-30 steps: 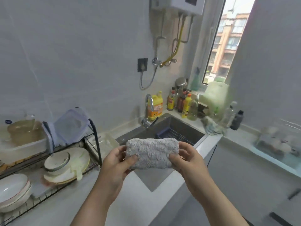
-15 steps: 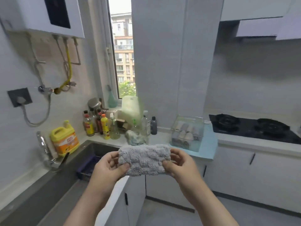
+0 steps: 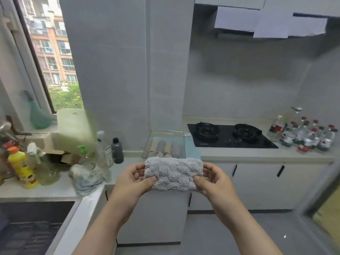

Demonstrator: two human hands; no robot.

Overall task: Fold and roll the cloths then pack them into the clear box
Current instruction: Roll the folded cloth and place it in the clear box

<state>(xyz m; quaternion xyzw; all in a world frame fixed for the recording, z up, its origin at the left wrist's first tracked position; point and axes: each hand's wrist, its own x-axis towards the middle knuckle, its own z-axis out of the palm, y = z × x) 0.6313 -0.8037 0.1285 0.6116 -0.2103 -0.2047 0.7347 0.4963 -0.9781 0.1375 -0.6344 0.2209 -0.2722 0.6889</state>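
A fluffy grey cloth [image 3: 173,173], folded into a thick roll, hangs in the air in front of me. My left hand [image 3: 135,179] grips its left end and my right hand [image 3: 213,179] grips its right end, thumbs on the near face. Just behind the cloth, on the counter, stands the clear box [image 3: 166,134] on a blue mat. Several rolled grey and beige cloths lie side by side inside it. The cloth hides the box's near edge.
A black two-burner hob [image 3: 230,135] lies right of the box, with several water bottles [image 3: 303,135] beyond it. Left of the box stand a dark bottle [image 3: 117,150], a clear bottle, a crumpled rag [image 3: 86,178] and a yellow bottle [image 3: 21,166]. The sink [image 3: 27,227] is at lower left.
My view has swung right from the sink and dish rack to the counter with the clear box and hob. Both hands still hold the rolled cloth the same way.
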